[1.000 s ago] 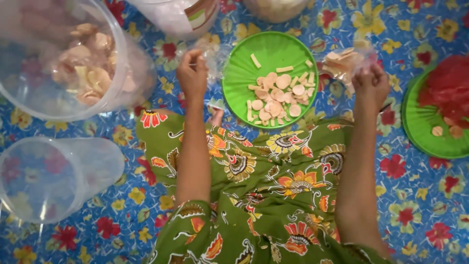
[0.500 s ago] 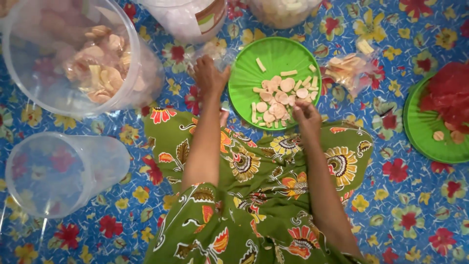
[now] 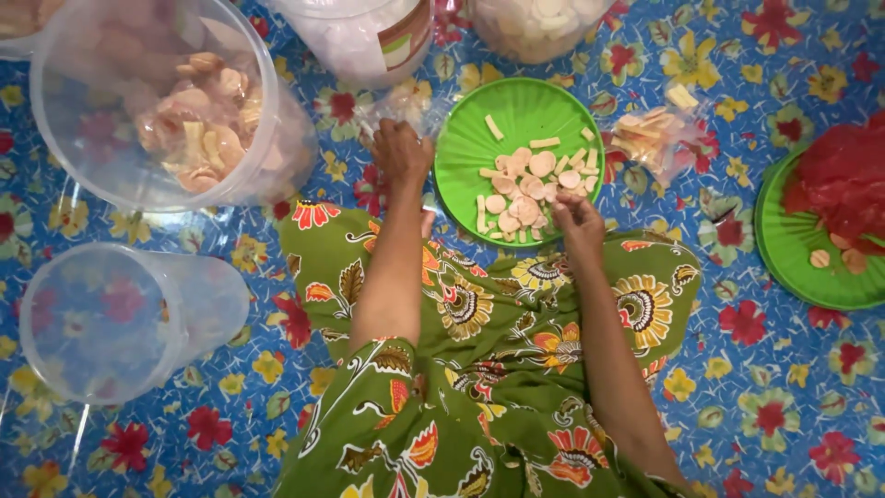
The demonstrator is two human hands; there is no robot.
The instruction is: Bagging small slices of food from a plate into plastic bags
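My left hand (image 3: 402, 150) is closed on a small empty clear plastic bag (image 3: 406, 103), just left of a green plate (image 3: 461, 138). The plate holds several pale round and stick-shaped crackers (image 3: 525, 184). My right hand (image 3: 579, 218) rests on the plate's near edge, fingers pinched on some of the crackers. A filled clear bag of crackers (image 3: 650, 138) lies on the mat right of the plate, apart from both hands.
A big clear tub (image 3: 64, 120) with crackers lies at the upper left, with an empty clear container (image 3: 120, 314) on its side below it. Two jars (image 3: 359, 37) stand at the top. A second green plate (image 3: 784, 249) holds red plastic (image 3: 848, 184). My lap lies between.
My right hand let go of the filled bag at the right and moved left and down onto the green plate's crackers. My left hand stayed by the empty bag.
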